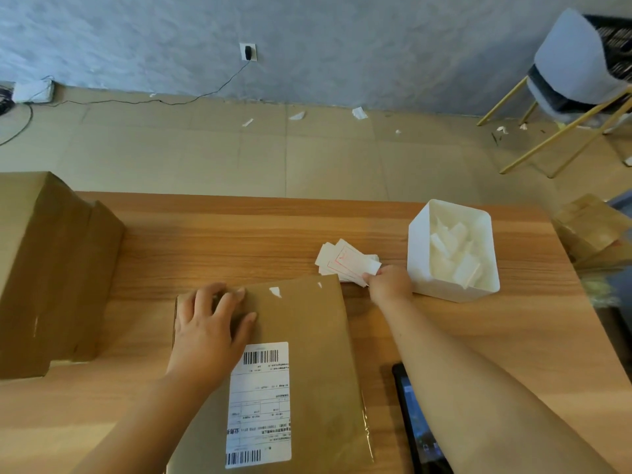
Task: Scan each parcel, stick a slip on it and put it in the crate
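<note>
A flat brown cardboard parcel [307,336] lies on the wooden table in front of me, with a white barcode label [260,405] on its near half. My left hand [208,323] rests flat on the parcel's far left corner, fingers spread. My right hand [388,282] pinches the top slip of a small fanned pile of white slips [345,260] with red print, just beyond the parcel's far right corner.
A white bin [419,251] holding crumpled white backing papers stands right of the slips. A large brown cardboard box [51,268] sits at the table's left. A black handheld device [415,425] lies under my right forearm. A chair [578,73] stands on the floor, far right.
</note>
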The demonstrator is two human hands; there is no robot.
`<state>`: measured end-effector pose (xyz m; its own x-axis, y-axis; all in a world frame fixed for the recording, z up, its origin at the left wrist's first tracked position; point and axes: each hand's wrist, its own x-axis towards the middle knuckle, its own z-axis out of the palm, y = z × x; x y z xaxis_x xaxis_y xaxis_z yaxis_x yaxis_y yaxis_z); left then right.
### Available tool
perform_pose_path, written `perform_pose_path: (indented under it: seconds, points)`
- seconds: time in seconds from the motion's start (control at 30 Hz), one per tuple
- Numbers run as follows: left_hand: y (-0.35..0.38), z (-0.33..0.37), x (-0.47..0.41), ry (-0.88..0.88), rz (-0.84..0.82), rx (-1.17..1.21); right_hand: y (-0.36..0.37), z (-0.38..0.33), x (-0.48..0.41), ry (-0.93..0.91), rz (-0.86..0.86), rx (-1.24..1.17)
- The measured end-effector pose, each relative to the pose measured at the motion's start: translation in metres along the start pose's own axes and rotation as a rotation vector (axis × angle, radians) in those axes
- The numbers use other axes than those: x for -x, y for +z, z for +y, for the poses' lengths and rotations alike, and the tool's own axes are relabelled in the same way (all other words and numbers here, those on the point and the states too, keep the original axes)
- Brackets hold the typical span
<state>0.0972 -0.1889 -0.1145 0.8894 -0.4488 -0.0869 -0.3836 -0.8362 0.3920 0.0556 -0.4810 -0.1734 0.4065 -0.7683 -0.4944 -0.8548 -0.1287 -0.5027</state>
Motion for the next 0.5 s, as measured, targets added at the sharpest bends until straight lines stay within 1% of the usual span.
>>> perform_pose_path:
  seconds: [0.13,0.27,0.3,0.37,0.43,0.5]
  points:
    - [-0.002,0.003,0.001,-0.022,-0.009,0.02,-0.004,-0.001,0.006,-0.034,0.025,0.1]
    - [-0.004,0.002,-0.002,-0.035,-0.046,0.015,-0.013,-0.005,0.021,-0.073,0.1,0.024]
    - [-0.006,0.002,-0.002,-0.044,-0.068,0.017,-0.016,-0.008,0.028,-0.094,0.128,-0.027]
    - [-0.01,0.006,-0.001,-0.066,-0.095,0.034,-0.023,-0.014,0.044,-0.153,0.142,-0.206]
    - [-0.015,0.012,0.003,-0.069,-0.067,0.078,-0.032,-0.019,0.065,-0.214,0.089,-0.428]
    - [-0.022,0.021,0.011,-0.048,-0.008,0.138,-0.043,-0.021,0.088,-0.27,-0.002,-0.607]
